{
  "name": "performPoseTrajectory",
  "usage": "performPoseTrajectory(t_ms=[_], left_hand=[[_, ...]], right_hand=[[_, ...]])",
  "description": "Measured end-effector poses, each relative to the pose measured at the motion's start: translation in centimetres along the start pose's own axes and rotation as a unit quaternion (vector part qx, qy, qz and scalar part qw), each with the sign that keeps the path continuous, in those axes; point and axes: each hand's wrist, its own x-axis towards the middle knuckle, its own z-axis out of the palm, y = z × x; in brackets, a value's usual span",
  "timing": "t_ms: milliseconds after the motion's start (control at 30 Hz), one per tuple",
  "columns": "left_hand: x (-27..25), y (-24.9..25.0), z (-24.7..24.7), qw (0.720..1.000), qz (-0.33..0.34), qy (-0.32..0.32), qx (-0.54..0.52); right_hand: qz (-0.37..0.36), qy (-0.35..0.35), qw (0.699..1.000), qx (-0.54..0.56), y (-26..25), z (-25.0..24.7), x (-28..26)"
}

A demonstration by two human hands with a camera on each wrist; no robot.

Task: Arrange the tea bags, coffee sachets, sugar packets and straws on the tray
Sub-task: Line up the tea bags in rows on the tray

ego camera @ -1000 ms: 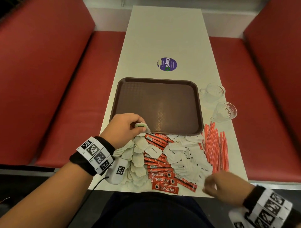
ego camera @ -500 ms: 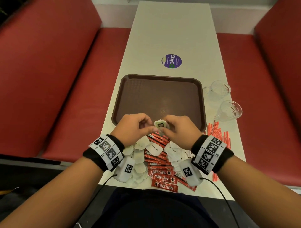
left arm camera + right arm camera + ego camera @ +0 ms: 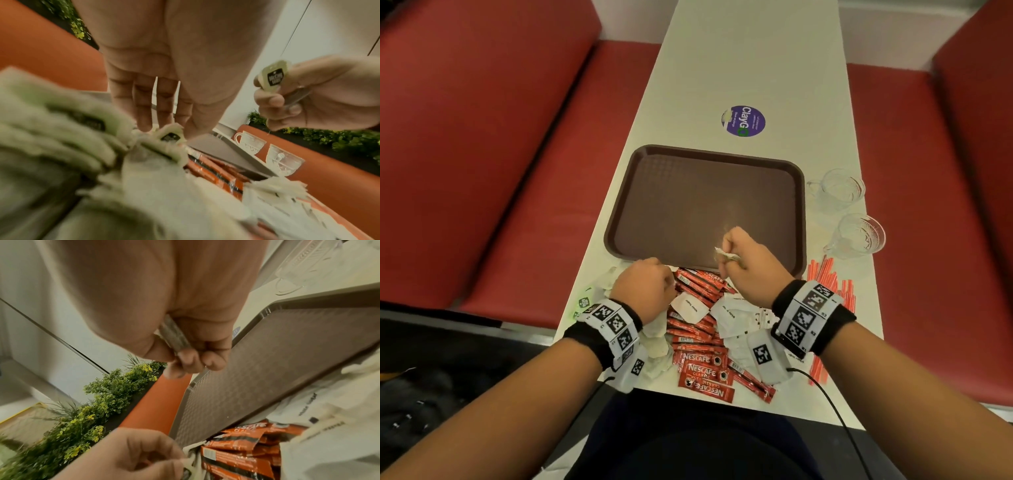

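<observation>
The right hand [image 3: 748, 263] grips one tea bag [image 3: 724, 255] over the lower edge of the empty tray [image 3: 671, 205], while the left hand [image 3: 643, 289] pinches another in the lower-left tea bag pile [image 3: 61, 129]; next move: probably lay it flat on the tray.

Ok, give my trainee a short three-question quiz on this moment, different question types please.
1. True or false: the brown plastic tray already holds red coffee sachets.
2. Which hand holds a white paper tea bag with a green tag in its grip? A) left hand B) right hand C) neither
3. Fill in: the two clear glass cups stand to the ___ of the tray.

Key:
1. False. The red coffee sachets lie on the white table, nearer the person than the tray.
2. B. The right hand pinches it over the tray's near edge; the left hand reaches into the pile of white tea bags.
3. Right.
</observation>
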Motion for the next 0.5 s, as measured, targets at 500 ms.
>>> performPoseTrajectory(t_ms=[500], left_hand=[[2.2,-3.6,-10.8,0.953,0.166,0.135,-0.216]], right_hand=[[-0.064,0.079,0.995,0.022,-3.8,4.4,6.8]])
